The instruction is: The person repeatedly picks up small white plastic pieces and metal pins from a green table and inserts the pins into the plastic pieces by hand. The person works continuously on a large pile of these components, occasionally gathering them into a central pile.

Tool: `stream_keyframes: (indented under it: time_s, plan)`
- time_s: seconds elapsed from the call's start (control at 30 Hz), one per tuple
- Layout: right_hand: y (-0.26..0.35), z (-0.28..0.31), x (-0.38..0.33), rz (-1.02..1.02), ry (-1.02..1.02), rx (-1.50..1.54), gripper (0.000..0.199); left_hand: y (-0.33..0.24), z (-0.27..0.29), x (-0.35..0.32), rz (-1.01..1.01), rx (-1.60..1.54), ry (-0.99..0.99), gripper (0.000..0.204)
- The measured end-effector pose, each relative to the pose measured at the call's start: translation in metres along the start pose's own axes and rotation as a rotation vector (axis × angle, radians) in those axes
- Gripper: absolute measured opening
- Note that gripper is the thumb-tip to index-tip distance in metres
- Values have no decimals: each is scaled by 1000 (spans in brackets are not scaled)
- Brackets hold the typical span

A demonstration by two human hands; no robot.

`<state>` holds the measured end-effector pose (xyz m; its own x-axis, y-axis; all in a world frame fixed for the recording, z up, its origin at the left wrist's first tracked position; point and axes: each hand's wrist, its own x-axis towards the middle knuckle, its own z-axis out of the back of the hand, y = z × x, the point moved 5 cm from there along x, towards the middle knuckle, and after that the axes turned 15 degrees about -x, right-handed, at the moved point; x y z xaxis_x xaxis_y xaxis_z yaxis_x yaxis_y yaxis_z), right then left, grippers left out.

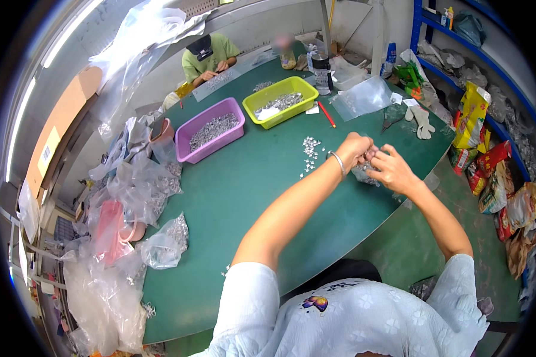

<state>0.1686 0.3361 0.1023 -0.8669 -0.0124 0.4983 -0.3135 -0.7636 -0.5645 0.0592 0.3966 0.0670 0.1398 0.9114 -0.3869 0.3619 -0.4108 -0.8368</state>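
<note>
Over the right part of the green table [244,196], both my hands meet at the top of a small clear plastic bag [364,175] with silvery metal parts inside. My left hand [356,147], with a bangle at its wrist, is closed round the gathered neck of the bag. My right hand [394,171] pinches close beside it, its fingertips touching the same spot. The exact grip of the fingertips is partly hidden. Just left of my hands lies a loose scatter of small silvery metal parts [309,153] on the tabletop.
Purple [239,132] and yellow-green [272,124] bins hold metal parts. A red pen [327,115], pliers [389,122] and white gloves [421,122] lie beyond my hands. Filled bags [167,243] crowd the left side. A co-worker [211,56] sits across; blue shelving [482,65] stands right.
</note>
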Motion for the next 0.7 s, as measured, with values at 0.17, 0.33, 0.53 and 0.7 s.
stream_keyframes:
  time_s: [0.17, 0.33, 0.53, 0.7]
  plan:
    - [2, 4, 0, -46, 51, 50, 13, 23, 7, 53, -137, 222, -177, 20]
    - [-3, 4, -6, -72, 95, 43, 13, 10, -4, 34, -139, 266, 18, 24]
    - [-11, 7, -6, -75, 85, 26, 11, -34, -5, -47, -863, 1021, -319, 22]
    - [-25, 3, -1, -56, 25, -38, 9, -30, 15, -16, -713, 1052, -412, 9]
